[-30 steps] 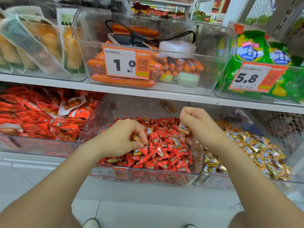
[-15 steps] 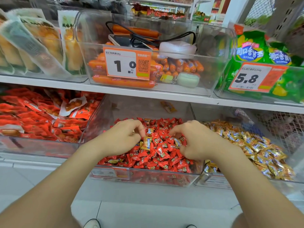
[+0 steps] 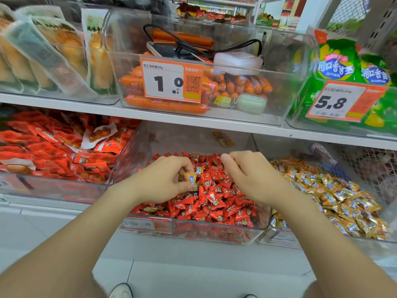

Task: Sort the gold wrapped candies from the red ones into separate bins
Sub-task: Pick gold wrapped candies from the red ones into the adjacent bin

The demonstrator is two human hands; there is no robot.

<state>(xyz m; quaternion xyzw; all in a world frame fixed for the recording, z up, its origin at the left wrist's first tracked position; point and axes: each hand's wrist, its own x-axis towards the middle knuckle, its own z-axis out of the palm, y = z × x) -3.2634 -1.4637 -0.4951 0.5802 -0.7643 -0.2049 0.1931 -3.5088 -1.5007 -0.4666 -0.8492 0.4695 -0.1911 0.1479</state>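
Left hand (image 3: 165,179) pinches gold candy (image 3: 190,180) over the red bin (image 3: 133,160) | right hand (image 3: 251,177) curled among red candies (image 3: 219,201), grip unclear, possibly empty | risk: the slick wrapper slips on the carry right to the gold bin (image 3: 278,239).

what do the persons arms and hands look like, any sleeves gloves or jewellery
Both are bare. The left hand and right hand wear no gloves, and no ring shows. The left forearm and right forearm show no sleeve, watch or bracelet up to the frame's edge.
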